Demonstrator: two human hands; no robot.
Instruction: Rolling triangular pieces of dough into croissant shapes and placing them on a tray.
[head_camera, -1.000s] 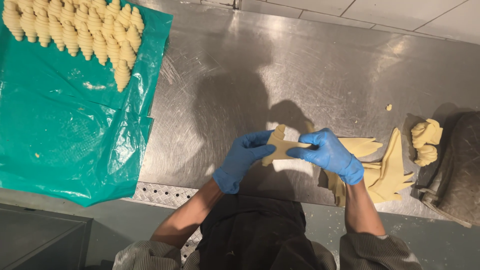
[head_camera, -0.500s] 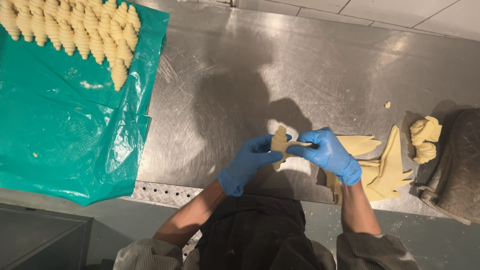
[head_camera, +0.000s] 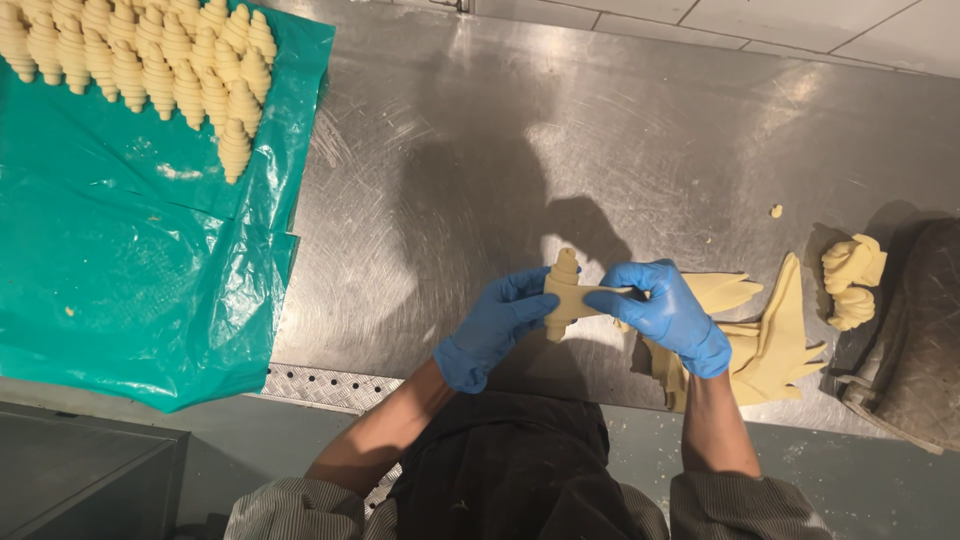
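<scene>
Blue-gloved left hand (head_camera: 497, 325) fingers curled round half-rolled dough piece (head_camera: 566, 292), right hand (head_camera: 668, 312) fingers pinching its stretched tail

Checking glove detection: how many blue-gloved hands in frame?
2. The left hand grips the rolled end of the dough piece; the right hand holds its flat tail, both above the steel table. None look hidden.

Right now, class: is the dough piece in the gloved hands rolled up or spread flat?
Partly rolled. The dough piece shows a ridged roll at the left hand, while a flat tail stretches to the right hand.
</scene>
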